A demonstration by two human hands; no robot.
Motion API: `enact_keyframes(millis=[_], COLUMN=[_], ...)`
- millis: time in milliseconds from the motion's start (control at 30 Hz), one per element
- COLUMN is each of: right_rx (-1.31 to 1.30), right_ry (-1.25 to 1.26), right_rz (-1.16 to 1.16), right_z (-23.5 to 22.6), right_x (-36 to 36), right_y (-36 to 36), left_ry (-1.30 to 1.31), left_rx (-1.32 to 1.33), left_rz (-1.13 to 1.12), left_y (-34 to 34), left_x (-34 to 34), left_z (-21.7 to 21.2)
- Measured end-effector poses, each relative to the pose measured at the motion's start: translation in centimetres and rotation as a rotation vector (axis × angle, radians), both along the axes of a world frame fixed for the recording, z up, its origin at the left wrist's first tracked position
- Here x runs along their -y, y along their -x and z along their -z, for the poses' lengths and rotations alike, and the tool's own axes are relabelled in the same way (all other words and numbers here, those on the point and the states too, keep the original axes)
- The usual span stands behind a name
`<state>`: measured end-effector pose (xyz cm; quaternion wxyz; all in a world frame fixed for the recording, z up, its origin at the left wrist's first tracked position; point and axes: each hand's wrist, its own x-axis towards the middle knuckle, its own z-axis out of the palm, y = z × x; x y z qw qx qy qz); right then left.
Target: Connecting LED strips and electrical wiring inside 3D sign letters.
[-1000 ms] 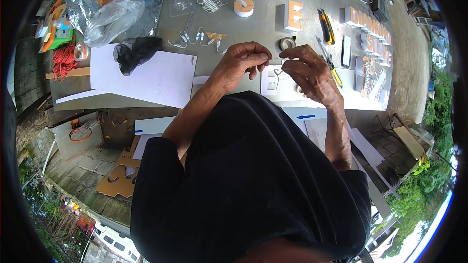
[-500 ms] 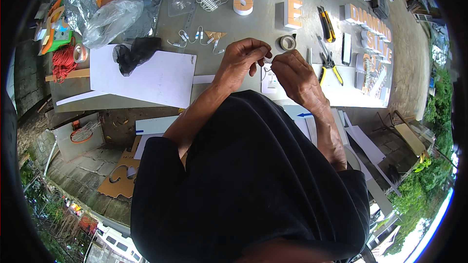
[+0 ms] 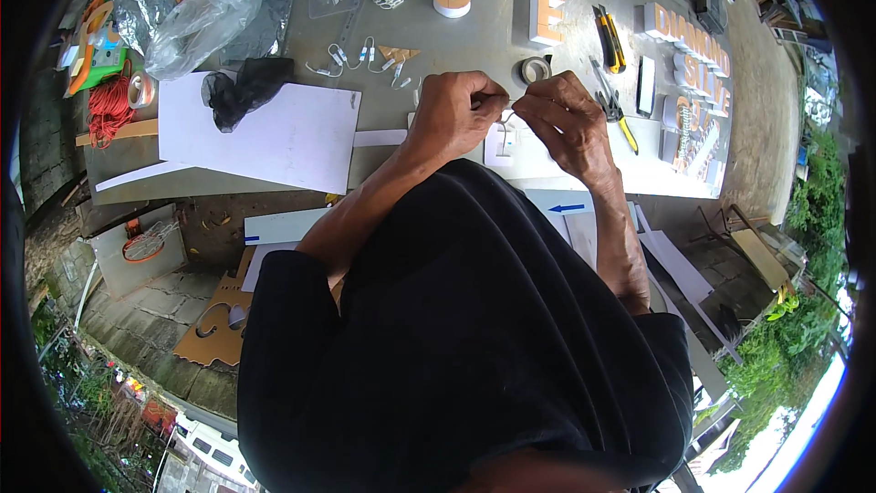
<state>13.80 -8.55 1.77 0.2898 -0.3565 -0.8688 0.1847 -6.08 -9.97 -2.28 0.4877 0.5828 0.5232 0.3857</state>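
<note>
Over the near edge of the table, my left hand (image 3: 453, 116) and my right hand (image 3: 570, 128) meet almost fingertip to fingertip. Each is closed in a pinch. A thin wire-like strand (image 3: 501, 117) shows at the fingertips; its ends are hidden by the fingers. Beneath them lies a white piece (image 3: 497, 148) with a letter-like outline, partly covered. Just beyond the right hand sits a roll of tape (image 3: 535, 69). Yellow-and-black pliers (image 3: 624, 126) lie to its right. Small white light modules on wires (image 3: 367, 53) lie beyond the left hand.
Block letters (image 3: 548, 16) stand at the back and along the right side (image 3: 698, 73). A yellow utility knife (image 3: 610, 39) lies near them. At left are a white sheet (image 3: 301, 137), black plastic (image 3: 242, 96), clear bags (image 3: 205, 27) and red cord (image 3: 110, 114).
My left hand has moved slightly right and its fingers have curled in more. The right hand has turned and shifted slightly right. The fingertips remain close together.
</note>
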Motion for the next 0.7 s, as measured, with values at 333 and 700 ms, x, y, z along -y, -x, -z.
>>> enact_keyframes(millis=[333, 700], right_rx=[0.066, 0.077], right_ry=[0.043, 0.100], right_rz=[0.059, 0.113], right_z=[0.33, 0.58], right_x=[-0.24, 0.17], right_y=[-0.42, -0.75], left_ry=[0.066, 0.073], left_rx=[0.000, 0.067], left_rz=[0.073, 0.108], left_y=[-0.04, -0.40], left_x=[0.15, -0.19], left_z=[-1.07, -0.49])
